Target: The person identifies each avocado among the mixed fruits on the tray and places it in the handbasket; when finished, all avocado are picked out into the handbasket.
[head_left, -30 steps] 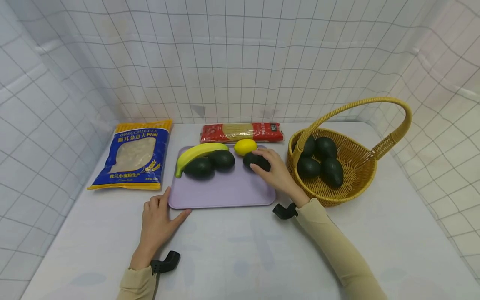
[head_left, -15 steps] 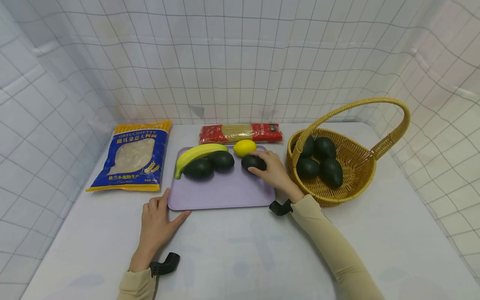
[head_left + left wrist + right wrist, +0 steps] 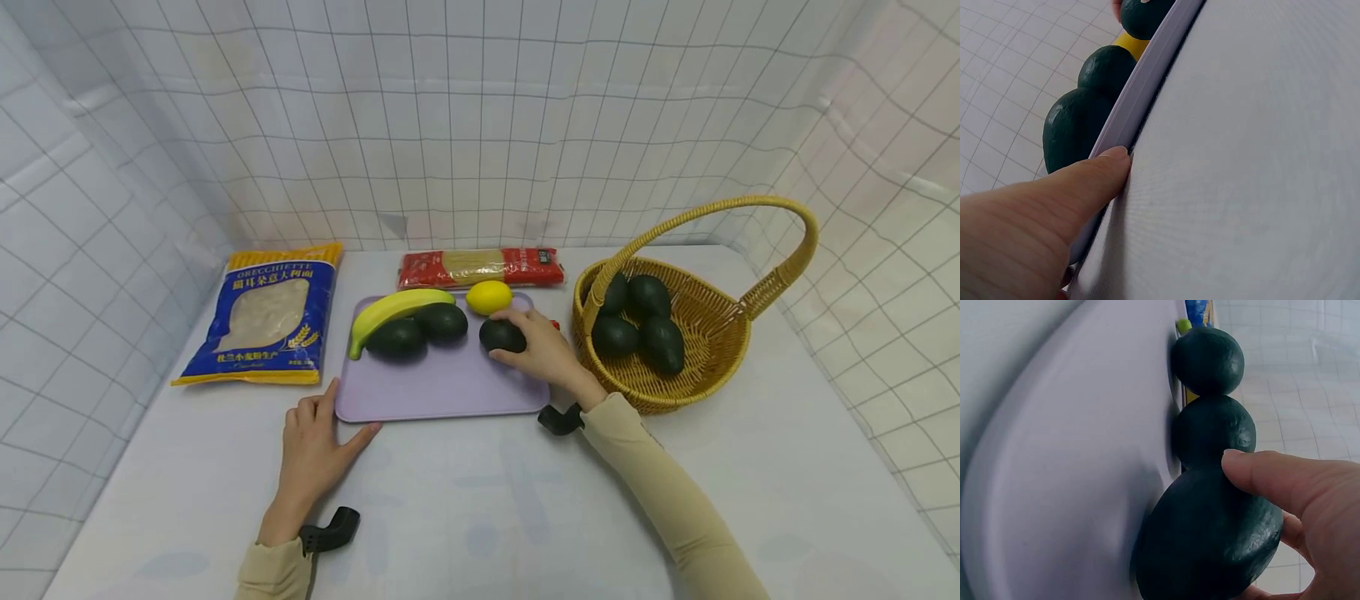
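Observation:
My right hand grips a dark green avocado at the right of a lilac tray, thumb on the near side. In the right wrist view this avocado is close to the tray surface; whether it touches is unclear. Two more avocados lie side by side at the tray's left, against a banana. Behind the held one sits a lemon. My left hand rests at the tray's front left corner, thumb on the front rim and index finger along the left edge.
A wicker basket with a tall handle stands right of the tray, several avocados inside. Left lies a blue orecchiette bag; behind the tray, a red pasta pack. A small red thing peeks out behind my right hand.
My right hand and its avocado have shifted slightly left and towards me. A small red thing now shows behind that hand. The left hand stays at the tray corner.

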{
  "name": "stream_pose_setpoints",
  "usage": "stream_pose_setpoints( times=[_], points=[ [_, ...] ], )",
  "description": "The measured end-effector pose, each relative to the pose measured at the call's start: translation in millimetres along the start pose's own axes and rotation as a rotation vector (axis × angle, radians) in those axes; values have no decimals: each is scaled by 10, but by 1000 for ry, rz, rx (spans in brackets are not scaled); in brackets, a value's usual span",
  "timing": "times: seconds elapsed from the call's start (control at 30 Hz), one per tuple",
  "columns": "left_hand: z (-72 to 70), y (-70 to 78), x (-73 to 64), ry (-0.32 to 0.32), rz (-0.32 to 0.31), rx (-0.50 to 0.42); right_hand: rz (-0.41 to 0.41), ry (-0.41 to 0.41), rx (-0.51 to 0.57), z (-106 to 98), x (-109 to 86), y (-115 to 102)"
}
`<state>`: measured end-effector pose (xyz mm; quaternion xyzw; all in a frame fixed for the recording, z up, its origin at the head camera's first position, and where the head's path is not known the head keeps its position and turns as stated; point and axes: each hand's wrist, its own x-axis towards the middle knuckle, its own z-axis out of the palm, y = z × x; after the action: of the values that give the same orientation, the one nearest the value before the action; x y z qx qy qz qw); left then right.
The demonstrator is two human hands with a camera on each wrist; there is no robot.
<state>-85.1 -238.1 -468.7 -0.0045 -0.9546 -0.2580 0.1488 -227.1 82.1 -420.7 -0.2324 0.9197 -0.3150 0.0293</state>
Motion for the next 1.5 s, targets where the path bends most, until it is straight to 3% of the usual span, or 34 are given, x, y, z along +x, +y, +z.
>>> stream_pose_setpoints(
  times=[0.4, 0.7, 0.9, 1.13, 1.5],
  points=[
    [11, -3, -11, -4, -4, 1, -69, -105, -113, -6, -212, -116],
    [17, 6, -20, -7, -11, 3, -109, -136, -97, -9, -346, -178],
    [12, -1, -6, 4, 5, 8, -85, -120, -42, -21, -416, -176],
    [5, -13, 3, 11, 19, 5, 5, -54, 37, -33, -470, -144],
    [8, -10, 0, 18, 18, 6, -139, 60, 190, -85, -634, -143]
  ],
)
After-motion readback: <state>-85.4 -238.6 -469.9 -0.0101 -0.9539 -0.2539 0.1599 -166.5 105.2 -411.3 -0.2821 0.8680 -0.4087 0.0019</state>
